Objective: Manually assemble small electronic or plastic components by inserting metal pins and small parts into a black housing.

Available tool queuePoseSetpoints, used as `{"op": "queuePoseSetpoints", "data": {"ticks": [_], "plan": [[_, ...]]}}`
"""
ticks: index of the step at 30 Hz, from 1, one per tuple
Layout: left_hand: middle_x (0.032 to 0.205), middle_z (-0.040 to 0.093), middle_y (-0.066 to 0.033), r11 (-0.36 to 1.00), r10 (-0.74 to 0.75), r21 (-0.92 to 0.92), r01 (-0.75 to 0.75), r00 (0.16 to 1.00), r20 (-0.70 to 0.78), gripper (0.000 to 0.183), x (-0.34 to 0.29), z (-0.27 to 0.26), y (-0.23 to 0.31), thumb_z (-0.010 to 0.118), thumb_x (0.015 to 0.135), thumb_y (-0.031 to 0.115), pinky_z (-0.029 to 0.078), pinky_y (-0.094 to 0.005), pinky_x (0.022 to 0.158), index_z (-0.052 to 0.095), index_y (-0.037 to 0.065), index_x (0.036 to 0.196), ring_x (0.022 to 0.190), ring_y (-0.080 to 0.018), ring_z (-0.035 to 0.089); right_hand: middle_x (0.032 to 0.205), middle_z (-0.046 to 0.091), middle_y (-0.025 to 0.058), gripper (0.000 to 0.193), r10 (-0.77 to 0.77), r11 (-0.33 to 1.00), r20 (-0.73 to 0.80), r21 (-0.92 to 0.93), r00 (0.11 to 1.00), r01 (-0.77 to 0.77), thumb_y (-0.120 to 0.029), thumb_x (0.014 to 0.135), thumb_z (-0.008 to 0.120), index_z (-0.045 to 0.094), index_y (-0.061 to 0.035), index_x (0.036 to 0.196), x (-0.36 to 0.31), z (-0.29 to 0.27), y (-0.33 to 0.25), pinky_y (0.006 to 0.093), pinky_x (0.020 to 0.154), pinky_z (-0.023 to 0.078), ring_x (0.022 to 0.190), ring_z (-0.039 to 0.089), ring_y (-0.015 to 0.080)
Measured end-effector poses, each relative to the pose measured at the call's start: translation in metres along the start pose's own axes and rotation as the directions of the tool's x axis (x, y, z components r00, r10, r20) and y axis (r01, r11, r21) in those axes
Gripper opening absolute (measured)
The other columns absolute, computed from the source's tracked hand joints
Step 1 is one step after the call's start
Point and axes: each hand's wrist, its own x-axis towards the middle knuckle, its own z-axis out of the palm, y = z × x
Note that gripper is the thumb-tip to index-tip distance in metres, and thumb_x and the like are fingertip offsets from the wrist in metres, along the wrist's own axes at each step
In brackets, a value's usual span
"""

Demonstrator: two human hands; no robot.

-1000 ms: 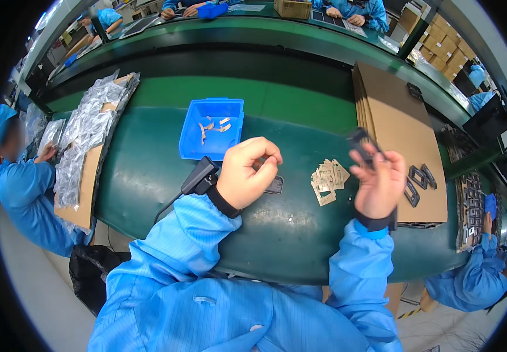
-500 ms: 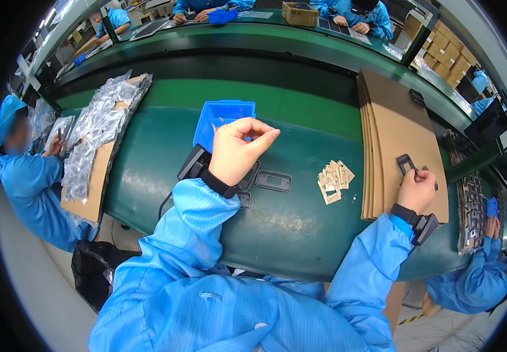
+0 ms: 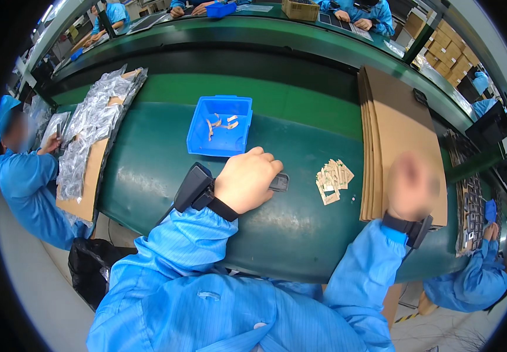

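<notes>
My left hand (image 3: 247,180) is lowered over the middle of the green table, fingers curled at a small black device with a rounded oblong case (image 3: 280,182). Only that device's right end shows; the hand covers the rest. On the right, my right hand (image 3: 413,186) is over the cardboard stack (image 3: 376,146). Motion smears its fingers, so what they hold cannot be made out. Beyond my left hand stands a blue open bin (image 3: 219,149) with several tan strips (image 3: 230,122) inside. Between my hands lies a loose pile of cream-coloured cut pieces (image 3: 334,180).
A cardboard sheet with clear plastic bags (image 3: 98,114) lies at the left. Another black device (image 3: 419,95) rests on the stack's far end. At the right is a tray of dark parts (image 3: 472,220). Co-workers in blue sit at both sides and across the bench. A black bag (image 3: 92,267) stands below left.
My left hand has come down from beside the bin to the black devices, uncovering the bin's inside. The right hand has shifted and blurred; the device seen at its fingers no longer shows.
</notes>
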Motion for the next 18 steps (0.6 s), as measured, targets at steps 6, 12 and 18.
{"op": "queuePoseSetpoints", "data": {"ticks": [6, 12, 18], "plan": [[0.095, 0.065, -0.0064, 0.991, 0.067, -0.121, -0.065, 0.998, 0.009, 0.036, 0.002, 0.012, 0.0, 0.077, 0.068, 0.015, 0.051, -0.0374, 0.082, 0.068, 0.008, 0.102, 0.096, -0.0269, 0.059, 0.083, 0.064, 0.0103, 0.027, -0.08, 0.991, 0.624, -0.033, 0.777, 0.128, -0.017, 0.07, 0.08, 0.069, -0.0055, 0.091, -0.047, 0.036, -0.051, 0.0359, 0.065, 0.051, 0.075, 0.064, 0.0271], [0.096, 0.065, -0.0055, 0.972, 0.125, -0.196, -0.129, 0.992, -0.03, 0.035, 0.004, 0.016, 0.012, 0.077, 0.071, 0.022, 0.051, -0.0372, 0.083, 0.068, 0.008, 0.102, 0.097, -0.0261, 0.059, 0.079, 0.064, 0.0056, 0.031, 0.196, 0.918, 0.706, -0.377, 0.68, 0.127, -0.02, 0.069, 0.081, 0.064, -0.01, 0.094, -0.044, 0.03, -0.043, 0.0402, 0.066, 0.05, 0.075, 0.065, 0.0278], [0.097, 0.066, -0.0062, 0.949, 0.078, -0.292, -0.119, 0.986, -0.148, 0.031, 0.01, 0.021, 0.011, 0.073, 0.078, 0.026, 0.051, -0.0376, 0.082, 0.068, 0.008, 0.103, 0.096, -0.027, 0.06, 0.072, 0.064, 0.0028, 0.024, 0.282, 0.908, 0.714, -0.415, 0.641, 0.062, -0.014, 0.072, 0.077, 0.064, -0.0114, 0.091, -0.042, 0.04, -0.038, 0.0409, 0.064, 0.049, 0.074, 0.065, 0.0265]]}}
